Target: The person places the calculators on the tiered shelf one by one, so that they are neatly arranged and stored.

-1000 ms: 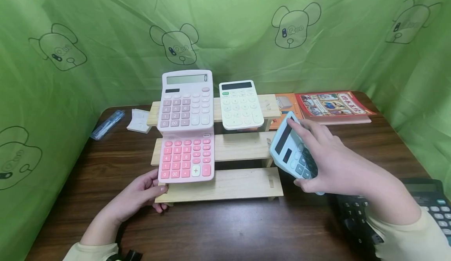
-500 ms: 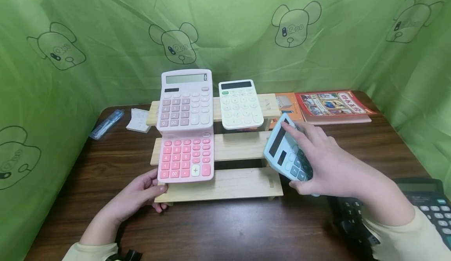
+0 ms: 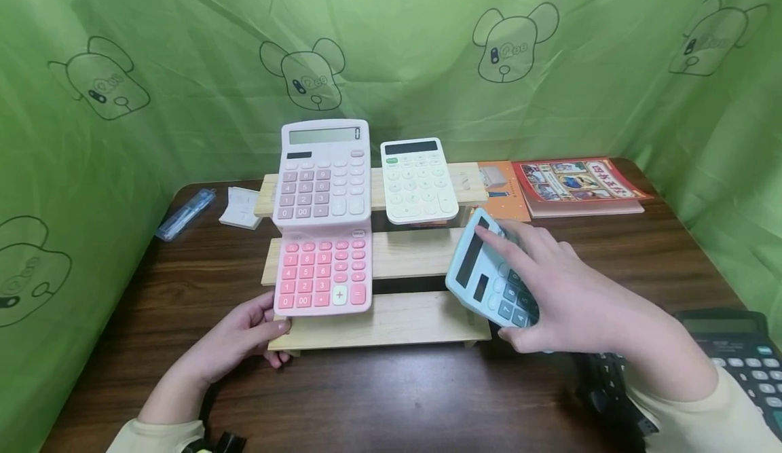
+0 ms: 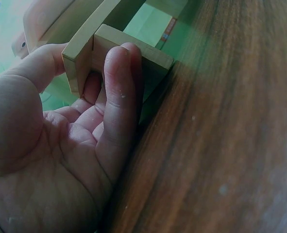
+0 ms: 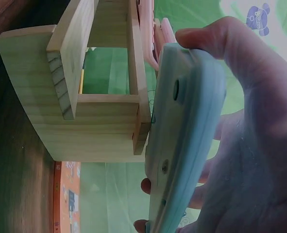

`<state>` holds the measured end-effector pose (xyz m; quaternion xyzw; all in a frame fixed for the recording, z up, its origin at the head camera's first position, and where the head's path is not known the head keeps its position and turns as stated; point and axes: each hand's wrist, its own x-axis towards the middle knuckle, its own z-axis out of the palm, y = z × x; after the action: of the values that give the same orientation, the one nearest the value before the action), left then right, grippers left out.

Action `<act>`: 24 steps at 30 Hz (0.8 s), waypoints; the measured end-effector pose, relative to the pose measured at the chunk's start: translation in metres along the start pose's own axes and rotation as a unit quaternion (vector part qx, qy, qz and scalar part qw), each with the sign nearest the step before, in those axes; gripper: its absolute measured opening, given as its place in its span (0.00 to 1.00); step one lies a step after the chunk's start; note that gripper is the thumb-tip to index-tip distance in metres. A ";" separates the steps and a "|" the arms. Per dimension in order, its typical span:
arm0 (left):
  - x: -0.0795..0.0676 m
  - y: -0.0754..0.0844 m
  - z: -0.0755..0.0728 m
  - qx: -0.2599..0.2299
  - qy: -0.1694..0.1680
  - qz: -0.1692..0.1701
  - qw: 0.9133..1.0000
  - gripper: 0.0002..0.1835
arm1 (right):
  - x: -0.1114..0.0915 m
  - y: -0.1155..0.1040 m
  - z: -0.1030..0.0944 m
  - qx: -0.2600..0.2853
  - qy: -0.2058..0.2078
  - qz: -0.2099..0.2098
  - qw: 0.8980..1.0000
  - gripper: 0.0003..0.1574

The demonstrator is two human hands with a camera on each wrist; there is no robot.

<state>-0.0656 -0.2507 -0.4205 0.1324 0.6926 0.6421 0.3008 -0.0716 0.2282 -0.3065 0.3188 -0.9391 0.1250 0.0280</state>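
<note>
Right fingers (image 3: 510,254), blue calculator (image 3: 493,278) between — tilted

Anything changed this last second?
The right hand moved the blue calculator left and slightly down in the head view, overlapping the wooden rack more. Nothing grasped or released. Left hand still holds the rack; pink calculator, lilac calculator and white calculator stayed put.

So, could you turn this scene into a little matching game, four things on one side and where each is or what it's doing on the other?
1. blue calculator
2. white calculator
3. red book
4. left hand

A. near the far right corner of the table
B. held in the right hand
C. gripping the wooden stand
D. at the stand's top board

Pairs: 1-B, 2-D, 3-A, 4-C
</note>
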 end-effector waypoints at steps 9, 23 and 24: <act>0.001 0.001 0.000 -0.001 0.005 -0.005 1.000 0.26 | 0.003 -0.003 0.003 -0.008 0.006 -0.004 1.000 0.77; 0.001 0.000 -0.001 0.006 0.010 -0.014 1.000 0.26 | 0.006 -0.008 0.006 -0.013 0.001 -0.019 1.000 0.74; 0.001 0.000 0.000 0.006 0.011 -0.015 1.000 0.26 | 0.006 -0.008 0.006 -0.013 0.002 -0.021 1.000 0.74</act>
<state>-0.0665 -0.2507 -0.4206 0.1168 0.7015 0.6347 0.3022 -0.0712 0.2173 -0.3097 0.3381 -0.9336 0.1125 0.0370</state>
